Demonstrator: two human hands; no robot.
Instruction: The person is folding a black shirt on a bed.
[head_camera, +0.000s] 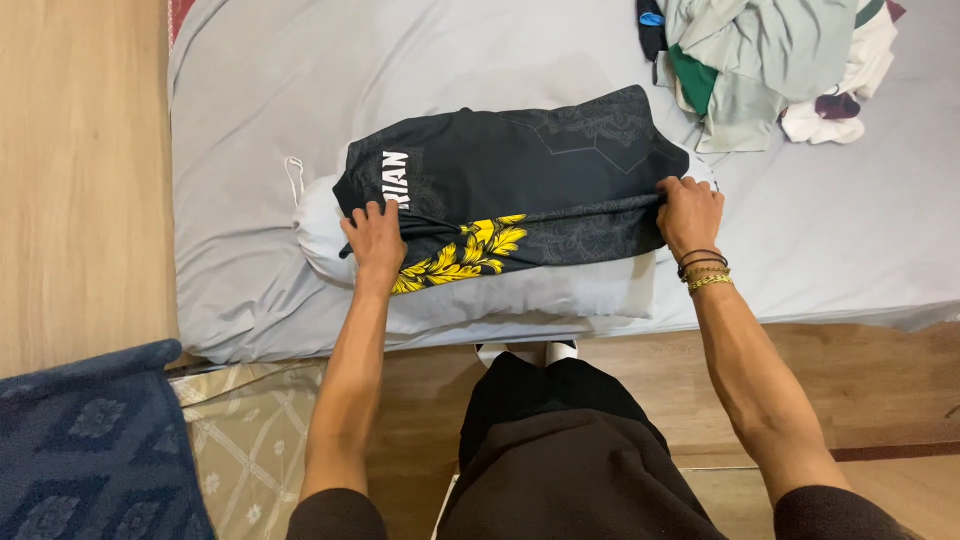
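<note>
On the grey bed sheet (250, 120), near its front edge, lies a black shirt (530, 160) with a white print at one end and a yellow leaf pattern (465, 250) along its lower fold. The shirt is folded lengthwise and rests on top of a pale grey garment (520, 295), which shows beneath it on the left and along the front.

Left hand (375, 238) — at the left end of the shirt, just below the white print. Palm down, fingers spread and laid flat on the fabric; it presses rather than grips, with nothing enclosed in it.

Right hand (688, 215) — at the right end of the shirt. Fingers curled over the folded edge, pinching the black cloth at that corner. Dark and gold bracelets (705, 272) sit on the wrist.

Clothes pile (770, 65) — beyond the shirt's right end, at the far corner of the sheet, well apart from both hands; pale green, white, dark green and maroon pieces heaped loosely.

Wooden floor (80, 180) — left of the bed and in front of it.

Blue patterned rug (90, 450) — on the floor, near the front left of the shirt's position; a beige patterned mat (250, 440) lies just beside it, partly under the bed's edge.

The person's dark clothing (560, 450) fills the space between the two forearms, in front of the shirt.
</note>
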